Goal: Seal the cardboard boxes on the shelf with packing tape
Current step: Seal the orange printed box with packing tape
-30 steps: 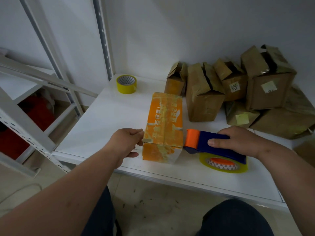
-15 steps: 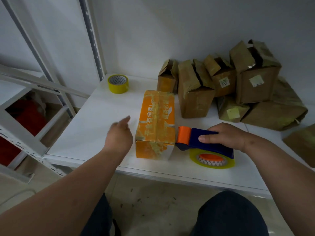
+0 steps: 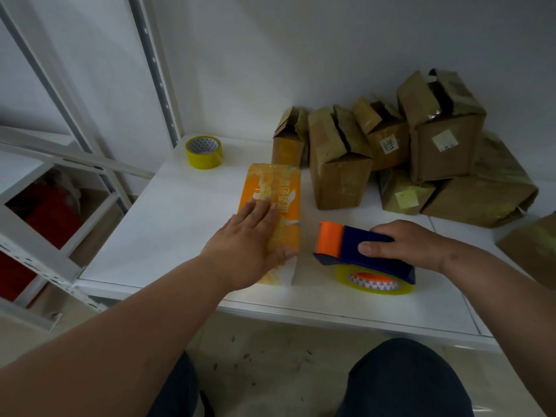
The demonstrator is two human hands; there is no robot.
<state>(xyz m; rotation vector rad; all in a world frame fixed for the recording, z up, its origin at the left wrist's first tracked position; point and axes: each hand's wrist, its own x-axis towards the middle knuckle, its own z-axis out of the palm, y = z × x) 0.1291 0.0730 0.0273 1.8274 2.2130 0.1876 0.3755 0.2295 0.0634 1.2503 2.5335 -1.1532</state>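
An orange printed box (image 3: 278, 191), covered in shiny tape, lies lengthwise on the white shelf (image 3: 180, 224). My left hand (image 3: 251, 248) lies flat on its top near end, fingers straight. To the right, my right hand (image 3: 403, 246) grips the blue handle of a tape dispenser (image 3: 358, 252) with an orange front guard and a yellowish roll underneath; it rests on the shelf a little apart from the box.
Several brown cardboard boxes (image 3: 340, 164) with gaping flaps are piled at the back right against the wall. A spare yellow tape roll (image 3: 204, 152) stands at the back left. White shelf uprights (image 3: 156, 76) rise on the left; my knees show below the shelf's front edge.
My left hand let go of the box's near left corner, lifted, and now lies flat on the box top. The right hand stays on the dispenser, slightly farther from the box.
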